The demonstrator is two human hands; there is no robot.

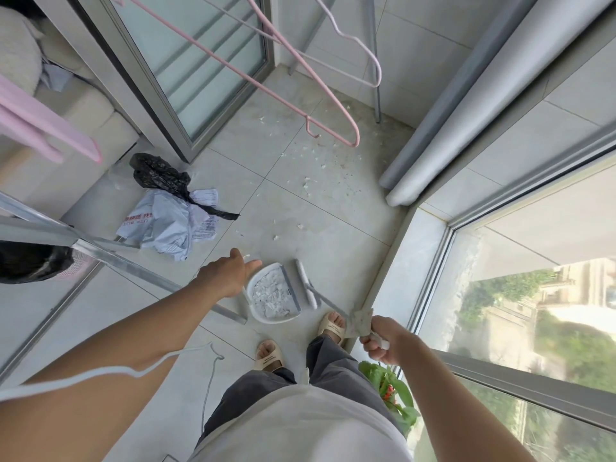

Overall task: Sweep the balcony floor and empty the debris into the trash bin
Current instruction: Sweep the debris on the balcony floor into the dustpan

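Home balcony, high-rise: tiled floor point(233, 328), sliding glass door point(200, 61), pink hangers point(300, 105), window point(533, 311) overlooking buildings.

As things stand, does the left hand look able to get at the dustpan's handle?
Probably yes. The left hand is open and reaching out just left of the dustpan, whose upright handle shows just below the wrist. Nothing lies between them; the right hand holds the broom off to the other side.
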